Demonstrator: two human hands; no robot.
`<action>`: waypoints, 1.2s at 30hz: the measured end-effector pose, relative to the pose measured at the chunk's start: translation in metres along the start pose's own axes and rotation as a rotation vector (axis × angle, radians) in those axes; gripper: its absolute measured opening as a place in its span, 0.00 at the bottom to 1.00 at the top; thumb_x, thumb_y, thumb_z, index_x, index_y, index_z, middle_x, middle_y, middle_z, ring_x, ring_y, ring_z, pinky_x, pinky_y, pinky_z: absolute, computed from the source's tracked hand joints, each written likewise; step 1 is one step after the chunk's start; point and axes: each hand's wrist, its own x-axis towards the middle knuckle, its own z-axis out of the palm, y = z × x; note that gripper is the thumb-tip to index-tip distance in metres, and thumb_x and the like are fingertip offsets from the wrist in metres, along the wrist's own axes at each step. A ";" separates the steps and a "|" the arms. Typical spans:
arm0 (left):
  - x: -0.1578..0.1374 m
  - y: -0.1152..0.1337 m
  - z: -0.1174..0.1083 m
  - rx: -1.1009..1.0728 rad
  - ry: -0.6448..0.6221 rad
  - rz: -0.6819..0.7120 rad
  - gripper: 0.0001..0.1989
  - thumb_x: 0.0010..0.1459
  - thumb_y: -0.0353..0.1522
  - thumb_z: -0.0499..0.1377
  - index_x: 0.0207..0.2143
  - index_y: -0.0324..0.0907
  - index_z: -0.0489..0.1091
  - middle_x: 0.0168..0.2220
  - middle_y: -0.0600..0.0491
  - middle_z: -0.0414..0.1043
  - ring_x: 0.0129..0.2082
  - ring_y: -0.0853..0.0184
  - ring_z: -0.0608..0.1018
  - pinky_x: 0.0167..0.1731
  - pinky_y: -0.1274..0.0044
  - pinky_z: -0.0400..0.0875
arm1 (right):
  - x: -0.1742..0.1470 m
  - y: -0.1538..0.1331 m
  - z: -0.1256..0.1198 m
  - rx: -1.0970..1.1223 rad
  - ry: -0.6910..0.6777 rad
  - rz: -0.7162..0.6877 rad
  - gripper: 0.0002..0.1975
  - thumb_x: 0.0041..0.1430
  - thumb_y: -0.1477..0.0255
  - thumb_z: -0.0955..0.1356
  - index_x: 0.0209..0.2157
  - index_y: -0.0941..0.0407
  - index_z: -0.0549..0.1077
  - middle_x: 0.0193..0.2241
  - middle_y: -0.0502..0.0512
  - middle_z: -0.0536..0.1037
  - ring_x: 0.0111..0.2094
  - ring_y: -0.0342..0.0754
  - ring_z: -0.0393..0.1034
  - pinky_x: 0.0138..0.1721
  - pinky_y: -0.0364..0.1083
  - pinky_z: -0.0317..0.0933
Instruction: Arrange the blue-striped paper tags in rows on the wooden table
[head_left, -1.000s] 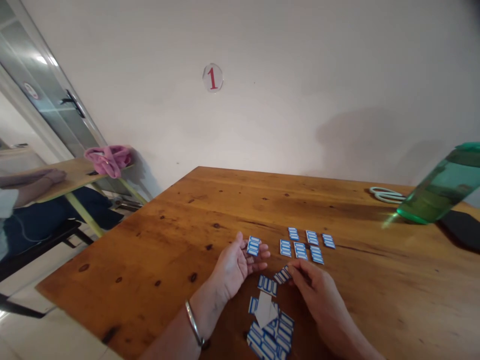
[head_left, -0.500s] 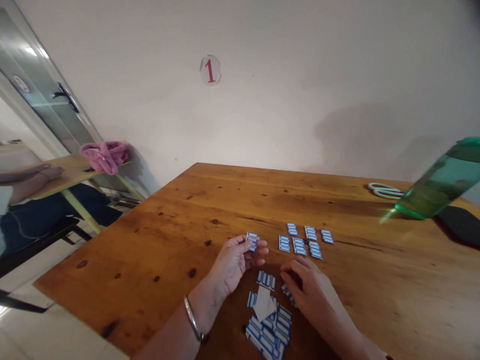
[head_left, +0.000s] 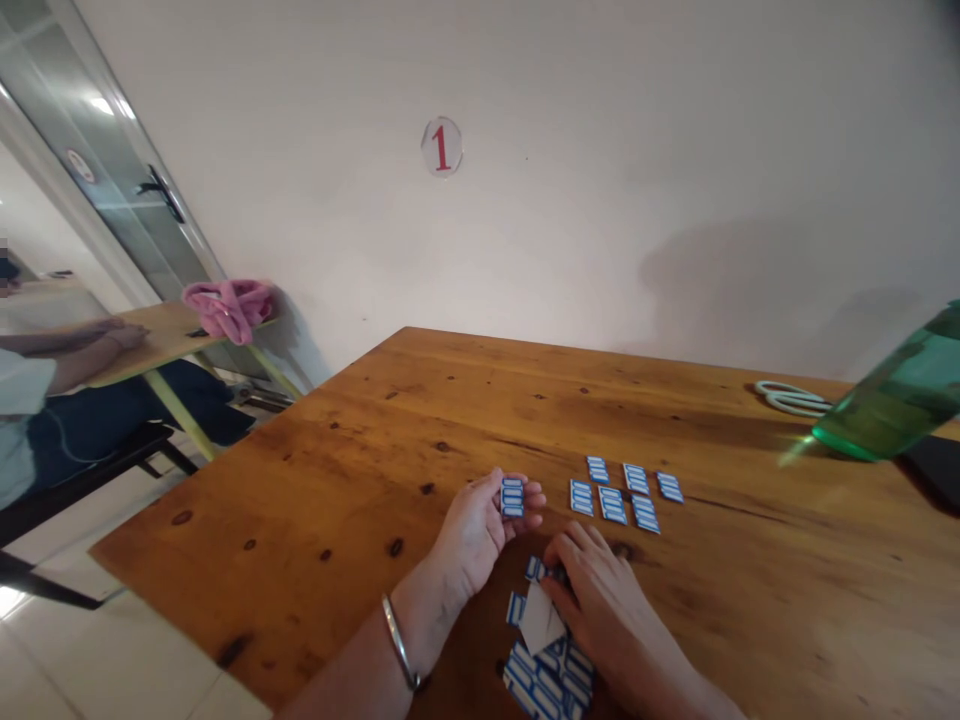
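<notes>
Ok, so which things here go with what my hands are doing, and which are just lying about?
Seemingly in use:
blue-and-white card in the left hand
loose card pile, at the right hand
six laid-out cards

Apparently just lying about:
green bottle
white cord
dark flat object by the bottle
pink cloth

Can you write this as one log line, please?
left hand: card on fingers | right hand: at loose cards | table: cards in two rows

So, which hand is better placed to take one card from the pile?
Probably the right hand: its fingertips are beside the pile. The left hand has a card resting on its fingers, which are farther from the pile.
</notes>
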 end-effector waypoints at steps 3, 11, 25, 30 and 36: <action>0.000 0.000 0.000 -0.016 0.000 -0.002 0.09 0.57 0.27 0.49 0.29 0.32 0.68 0.30 0.43 0.74 0.30 0.66 0.77 0.32 0.75 0.71 | -0.001 -0.001 0.005 -0.018 0.022 -0.041 0.05 0.52 0.80 0.62 0.28 0.57 0.66 0.31 0.57 0.72 0.35 0.54 0.65 0.35 0.52 0.60; -0.003 -0.005 0.000 0.100 0.002 0.033 0.03 0.52 0.23 0.54 0.27 0.36 0.64 0.30 0.46 0.75 0.29 0.66 0.77 0.28 0.76 0.71 | -0.002 0.006 0.005 0.537 0.097 0.116 0.04 0.50 0.75 0.62 0.29 0.55 0.67 0.26 0.53 0.73 0.28 0.49 0.67 0.31 0.48 0.60; -0.011 -0.022 0.011 0.312 -0.076 0.057 0.07 0.41 0.29 0.63 0.25 0.37 0.68 0.25 0.50 0.74 0.25 0.68 0.75 0.26 0.78 0.68 | -0.010 0.016 -0.023 1.428 0.156 0.426 0.11 0.44 0.63 0.70 0.26 0.57 0.72 0.19 0.51 0.72 0.22 0.46 0.66 0.23 0.43 0.59; -0.008 -0.030 0.011 0.334 -0.074 0.067 0.10 0.40 0.33 0.64 0.25 0.37 0.70 0.22 0.52 0.74 0.21 0.70 0.74 0.25 0.79 0.66 | -0.008 0.012 -0.026 1.329 0.170 0.413 0.14 0.42 0.60 0.70 0.22 0.58 0.71 0.17 0.49 0.69 0.20 0.43 0.62 0.21 0.41 0.56; -0.009 -0.030 0.012 0.427 -0.102 0.058 0.09 0.40 0.33 0.63 0.24 0.35 0.73 0.20 0.51 0.73 0.20 0.71 0.72 0.23 0.80 0.65 | -0.006 0.017 -0.011 1.150 0.234 0.378 0.15 0.45 0.59 0.68 0.20 0.57 0.67 0.15 0.46 0.65 0.17 0.41 0.57 0.18 0.40 0.51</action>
